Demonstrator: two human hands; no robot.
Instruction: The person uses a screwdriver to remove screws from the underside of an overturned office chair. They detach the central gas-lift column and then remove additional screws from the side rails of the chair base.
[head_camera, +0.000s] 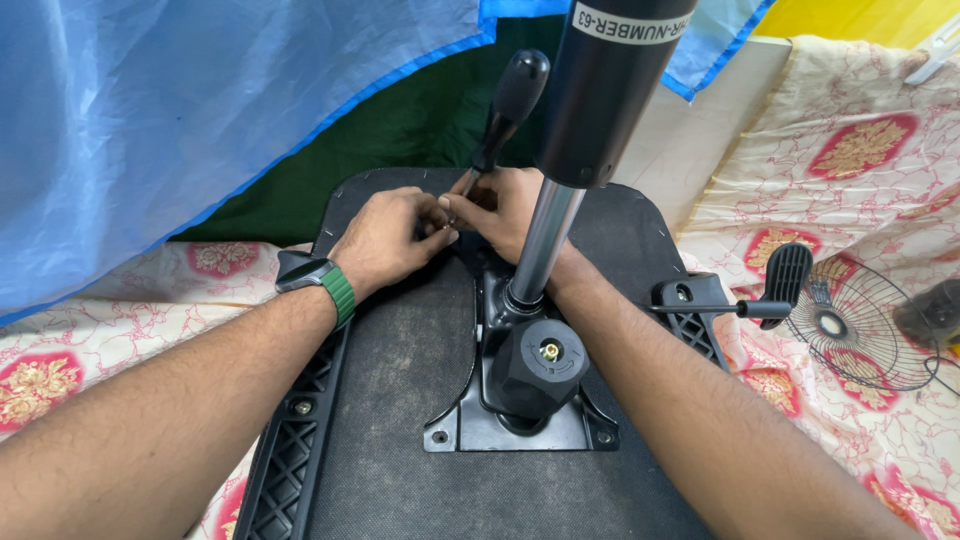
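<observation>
An upturned office chair seat (400, 350) lies flat, its black underside facing me. A black metal mechanism plate (520, 425) is fixed to it, with a round tension knob (545, 365) and a gas lift cylinder (590, 110) rising toward the camera. My left hand (385, 240) pinches the shaft of a black-handled screwdriver (510, 100) near its tip at the far end of the plate. My right hand (505, 210) is closed around the same spot, partly hidden behind the cylinder. A green-strapped watch (315, 275) sits on my left wrist.
A black side lever with a paddle handle (775, 290) sticks out to the right. A wire fan guard (860, 325) lies on the floral cloth (860, 150) at right. Blue sheeting (180, 120) hangs at the back left. Ribbed black armrest brackets (295, 440) flank the seat.
</observation>
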